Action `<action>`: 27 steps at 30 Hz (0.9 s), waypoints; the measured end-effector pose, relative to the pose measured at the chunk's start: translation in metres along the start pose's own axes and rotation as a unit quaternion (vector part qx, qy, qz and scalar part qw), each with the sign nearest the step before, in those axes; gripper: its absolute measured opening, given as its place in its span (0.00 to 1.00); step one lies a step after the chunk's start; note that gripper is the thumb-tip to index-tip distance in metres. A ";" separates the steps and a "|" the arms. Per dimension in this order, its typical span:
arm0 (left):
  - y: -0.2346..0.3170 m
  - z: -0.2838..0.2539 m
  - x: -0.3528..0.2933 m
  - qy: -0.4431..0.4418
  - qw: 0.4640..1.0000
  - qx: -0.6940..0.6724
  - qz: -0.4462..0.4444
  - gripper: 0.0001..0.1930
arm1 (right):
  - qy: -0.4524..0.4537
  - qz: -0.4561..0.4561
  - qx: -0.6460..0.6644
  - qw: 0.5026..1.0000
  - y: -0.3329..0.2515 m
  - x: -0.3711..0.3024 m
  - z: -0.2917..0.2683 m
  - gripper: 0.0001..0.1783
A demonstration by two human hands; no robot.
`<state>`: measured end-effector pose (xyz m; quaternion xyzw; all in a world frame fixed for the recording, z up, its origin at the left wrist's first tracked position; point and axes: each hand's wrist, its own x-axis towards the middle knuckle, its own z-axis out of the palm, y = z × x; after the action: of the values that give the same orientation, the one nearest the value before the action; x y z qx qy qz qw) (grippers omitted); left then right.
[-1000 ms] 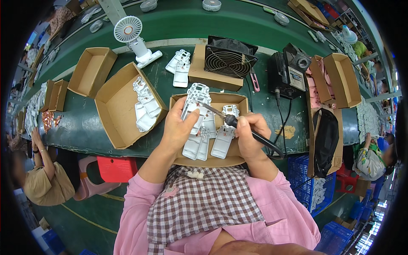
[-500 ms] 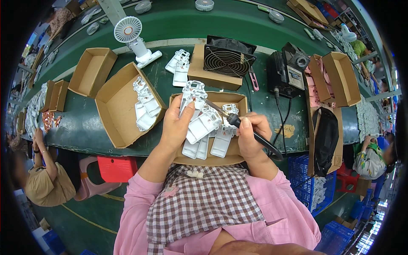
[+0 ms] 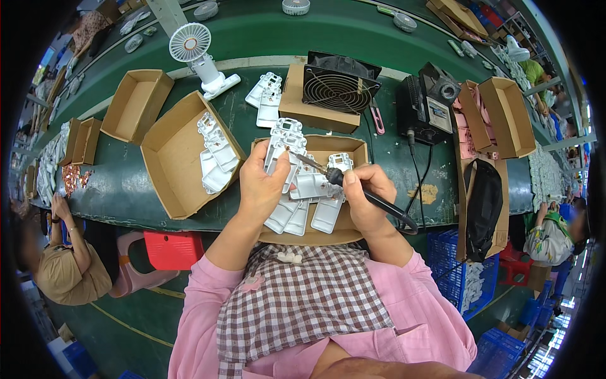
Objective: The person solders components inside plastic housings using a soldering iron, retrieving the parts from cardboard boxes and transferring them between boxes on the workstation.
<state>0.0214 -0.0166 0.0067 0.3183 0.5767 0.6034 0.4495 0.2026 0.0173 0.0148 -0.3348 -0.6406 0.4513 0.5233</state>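
Observation:
My left hand (image 3: 264, 183) pinches a white plastic housing (image 3: 288, 129) between thumb and fingers, holding it above a cardboard box (image 3: 355, 146). In my right hand (image 3: 371, 196) is a soldering iron (image 3: 335, 176) with a black handle and cord. Its tip reaches the housing just beside my left thumb; whether it touches I cannot tell. Several similar white housings (image 3: 327, 213) overlap in the box below, partly hidden by my hands.
An open cardboard box (image 3: 165, 165) with white housings stands left, near a white fan (image 3: 190, 44). Beyond my hands are more housings (image 3: 267, 104) and a black cooling fan (image 3: 338, 88). At right sit a black soldering station (image 3: 424, 110) and pink tweezers (image 3: 377, 119). Co-workers sit at both sides.
The iron's tip has moved left and slightly down toward my left thumb, my right hand following. A housing below my left hand has shifted and now overlaps the others in the box differently.

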 end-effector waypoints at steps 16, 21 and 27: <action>0.000 0.000 0.000 0.002 1.000 0.001 0.000 0.11 | -0.007 0.000 -0.018 1.000 0.003 0.000 -0.002 0.07; 0.000 0.001 -0.001 0.003 1.000 0.011 -0.001 0.11 | 0.014 0.013 0.030 0.999 0.008 -0.003 -0.003 0.08; -0.002 0.001 -0.003 -0.005 1.000 0.024 -0.005 0.11 | 0.003 0.025 0.028 0.999 0.002 -0.003 -0.003 0.08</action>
<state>0.0240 -0.0187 0.0056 0.3291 0.5902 0.5859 0.4472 0.2058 0.0161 0.0124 -0.3368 -0.6177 0.4813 0.5229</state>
